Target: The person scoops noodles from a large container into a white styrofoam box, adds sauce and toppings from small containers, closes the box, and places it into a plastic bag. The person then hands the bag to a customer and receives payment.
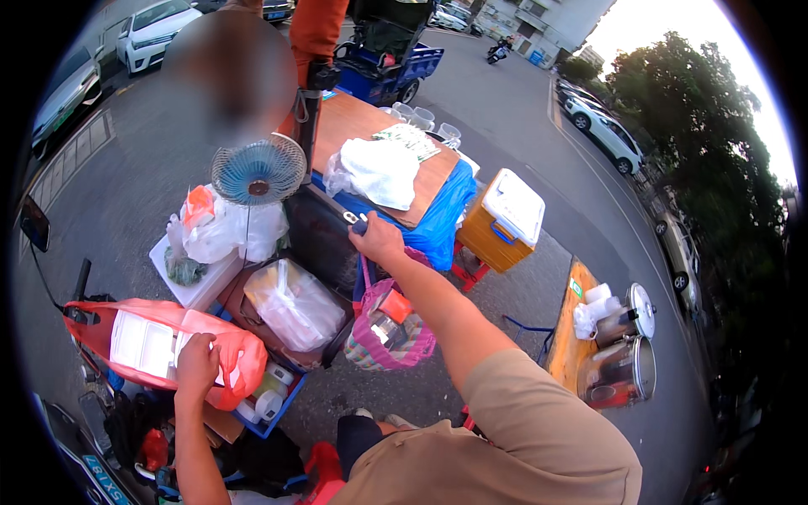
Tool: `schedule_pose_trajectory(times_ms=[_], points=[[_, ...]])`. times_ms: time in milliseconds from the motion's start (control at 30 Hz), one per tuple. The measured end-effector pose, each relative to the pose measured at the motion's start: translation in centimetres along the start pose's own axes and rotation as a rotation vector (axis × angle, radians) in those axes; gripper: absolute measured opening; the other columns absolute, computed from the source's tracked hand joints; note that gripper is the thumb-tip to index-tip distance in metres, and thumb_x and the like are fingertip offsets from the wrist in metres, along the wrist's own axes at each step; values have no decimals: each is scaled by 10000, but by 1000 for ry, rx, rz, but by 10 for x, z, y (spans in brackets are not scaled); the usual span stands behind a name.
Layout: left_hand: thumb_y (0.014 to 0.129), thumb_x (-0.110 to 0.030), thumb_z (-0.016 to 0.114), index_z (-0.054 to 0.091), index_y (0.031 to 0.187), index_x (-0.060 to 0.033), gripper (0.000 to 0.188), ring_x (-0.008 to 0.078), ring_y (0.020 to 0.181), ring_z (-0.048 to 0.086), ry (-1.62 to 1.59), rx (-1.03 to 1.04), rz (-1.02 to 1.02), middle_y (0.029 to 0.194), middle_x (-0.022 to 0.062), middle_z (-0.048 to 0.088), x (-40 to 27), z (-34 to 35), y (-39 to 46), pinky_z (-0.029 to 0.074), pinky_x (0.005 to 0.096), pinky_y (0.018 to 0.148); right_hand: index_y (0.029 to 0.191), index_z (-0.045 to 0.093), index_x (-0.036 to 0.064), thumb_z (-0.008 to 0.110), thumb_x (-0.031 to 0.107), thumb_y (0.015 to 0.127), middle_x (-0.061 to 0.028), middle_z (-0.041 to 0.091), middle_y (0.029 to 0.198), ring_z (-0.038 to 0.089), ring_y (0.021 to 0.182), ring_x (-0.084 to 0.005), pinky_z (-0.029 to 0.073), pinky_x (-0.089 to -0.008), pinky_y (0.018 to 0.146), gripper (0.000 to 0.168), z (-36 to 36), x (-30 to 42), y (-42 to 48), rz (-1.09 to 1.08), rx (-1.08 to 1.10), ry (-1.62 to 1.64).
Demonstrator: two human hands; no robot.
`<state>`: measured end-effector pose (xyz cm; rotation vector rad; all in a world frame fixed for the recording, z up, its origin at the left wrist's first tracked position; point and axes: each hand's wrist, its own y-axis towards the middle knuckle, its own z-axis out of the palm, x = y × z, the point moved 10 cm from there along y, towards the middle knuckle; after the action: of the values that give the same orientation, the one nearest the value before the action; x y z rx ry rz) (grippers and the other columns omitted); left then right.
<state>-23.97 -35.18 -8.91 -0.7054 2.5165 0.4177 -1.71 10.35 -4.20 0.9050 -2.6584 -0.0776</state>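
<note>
My left hand [199, 363] reaches into a red plastic bag [243, 360] and touches white foam food boxes [144, 344] standing in it. The bag hangs from a handlebar. My right hand [379, 238] is closed around a dark blue handle with a metal end, part of a tool whose kind I cannot tell, beside the black seat back of a cart. Below that hand hangs a pink woven basket [391, 334] with a red packet in it. Between my hands a clear plastic bag of packages [295, 306] lies on the seat.
A blue crate [268, 423] with containers is under the red bag. A wire-guarded fan [259, 170] stands ahead, beside a foam box [196, 287]. A covered wooden board [353, 123], a yellow cooler box [505, 221] and a wooden table [571, 328] with steel pots [618, 372] are farther right.
</note>
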Motion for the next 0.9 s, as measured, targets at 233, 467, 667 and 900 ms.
schedule_pose_trajectory(times_ms=[233, 467, 667, 900], points=[[933, -101, 721, 702, 1106, 30, 218, 388, 892, 697, -1, 15, 37, 1018, 212, 707, -5, 1, -3, 555, 465, 810, 1089, 577, 10, 689, 537, 908, -252, 738, 1004, 731, 964, -435, 575, -516, 875, 568, 2, 1, 1, -15, -7, 2], [933, -91, 712, 702, 1125, 38, 231, 394, 895, 705, -14, 25, 45, 1036, 223, 715, -5, 4, -3, 563, 458, 813, 1092, 580, 18, 698, 529, 899, -248, 740, 1008, 732, 963, -432, 576, -514, 872, 559, 4, -2, 1, -9, -18, 12], [934, -120, 713, 713, 1110, 31, 232, 409, 917, 705, -39, 51, -14, 1042, 228, 726, -11, 3, 1, 562, 478, 829, 1065, 606, 34, 693, 540, 902, -259, 743, 987, 727, 948, -455, 571, -540, 852, 539, 0, -8, 2, 2, -41, 14], [920, -194, 678, 719, 1018, -2, 220, 425, 919, 704, 0, 27, 32, 992, 227, 728, -7, 1, 0, 561, 505, 816, 1148, 605, 11, 670, 582, 912, -274, 751, 996, 740, 958, -452, 577, -543, 836, 621, 10, -6, 6, 22, -3, -32]])
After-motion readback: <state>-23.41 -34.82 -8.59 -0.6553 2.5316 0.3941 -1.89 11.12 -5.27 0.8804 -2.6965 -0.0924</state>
